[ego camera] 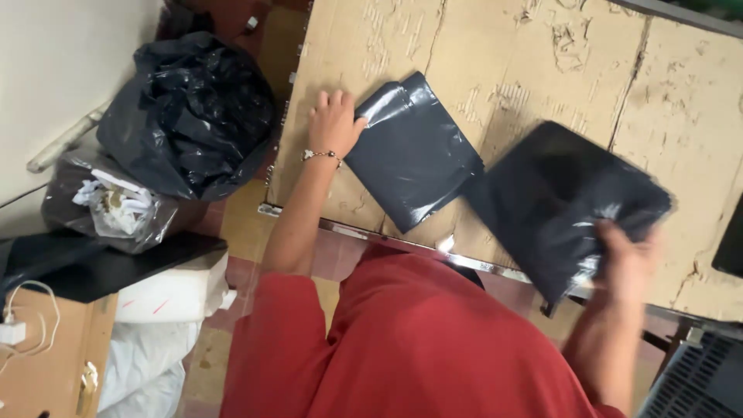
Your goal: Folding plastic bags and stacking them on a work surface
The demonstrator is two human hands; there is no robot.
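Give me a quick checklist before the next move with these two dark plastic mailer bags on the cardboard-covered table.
1. Left hand on the flat bag: ok, fingers rest at its upper left corner.
2. Flat bag fully on the cardboard tabletop: ok, lying smooth.
3. Right hand gripping the second bag: ok, held at its lower right edge, though blurred.
4. Second bag settled: not ok, lifted and mid-motion.
5. Bags apart: cannot tell, their edges meet or overlap.
6. Second bag's contents: cannot tell.
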